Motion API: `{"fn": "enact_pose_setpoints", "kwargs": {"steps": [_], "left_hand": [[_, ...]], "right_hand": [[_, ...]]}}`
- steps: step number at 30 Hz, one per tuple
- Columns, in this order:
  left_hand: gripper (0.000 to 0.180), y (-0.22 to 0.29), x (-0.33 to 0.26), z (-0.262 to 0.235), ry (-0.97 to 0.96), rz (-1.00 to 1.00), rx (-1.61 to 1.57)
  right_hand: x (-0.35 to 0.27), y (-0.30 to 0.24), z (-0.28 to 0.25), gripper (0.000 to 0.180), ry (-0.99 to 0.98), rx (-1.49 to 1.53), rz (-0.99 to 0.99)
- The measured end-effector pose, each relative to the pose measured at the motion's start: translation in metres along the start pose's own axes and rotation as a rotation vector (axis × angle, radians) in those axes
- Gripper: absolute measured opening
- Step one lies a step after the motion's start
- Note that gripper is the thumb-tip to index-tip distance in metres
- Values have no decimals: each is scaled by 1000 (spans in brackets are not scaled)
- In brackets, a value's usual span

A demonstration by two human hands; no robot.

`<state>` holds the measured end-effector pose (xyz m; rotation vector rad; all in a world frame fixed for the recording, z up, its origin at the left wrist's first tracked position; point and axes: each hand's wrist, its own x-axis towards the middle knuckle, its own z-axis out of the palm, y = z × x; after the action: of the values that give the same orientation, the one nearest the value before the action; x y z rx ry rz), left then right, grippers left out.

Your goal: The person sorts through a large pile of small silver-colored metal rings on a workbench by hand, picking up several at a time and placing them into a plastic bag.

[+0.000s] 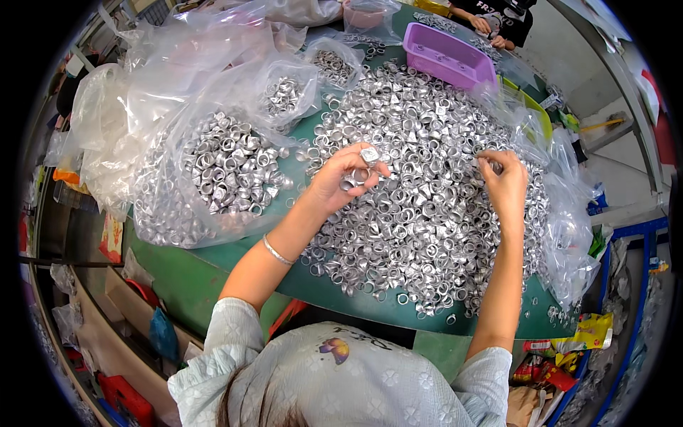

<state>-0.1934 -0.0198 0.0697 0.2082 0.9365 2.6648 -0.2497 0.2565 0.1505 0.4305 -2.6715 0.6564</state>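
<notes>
A broad heap of silver metal rings (420,220) covers the middle of the green table (341,307). Above its left part, my left hand (338,181) is closed on several silver rings (369,154), one with a square face near the fingertips. Over on the heap's right side, my right hand (504,181) has thumb and fingers curled together close above the rings. Whatever it may pinch is too small to make out. Left of my left hand, an open clear plastic bag (167,220) holds a pile of larger rings (231,167).
A purple plastic basin (449,55) stands at the heap's far edge, beside a yellow-green one (530,107). Smaller bags of rings (283,96) lie at the back left. Clear plastic (569,228) hangs over the right edge. Another person's hands (491,32) work at the far end.
</notes>
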Motion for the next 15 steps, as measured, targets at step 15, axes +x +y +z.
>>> {"fn": "enact_pose_setpoints", "kwargs": {"steps": [15], "left_hand": [[29,-20,37,54,253,-276,85]], "right_hand": [[69,10,49,26,-570,-340,167]]}}
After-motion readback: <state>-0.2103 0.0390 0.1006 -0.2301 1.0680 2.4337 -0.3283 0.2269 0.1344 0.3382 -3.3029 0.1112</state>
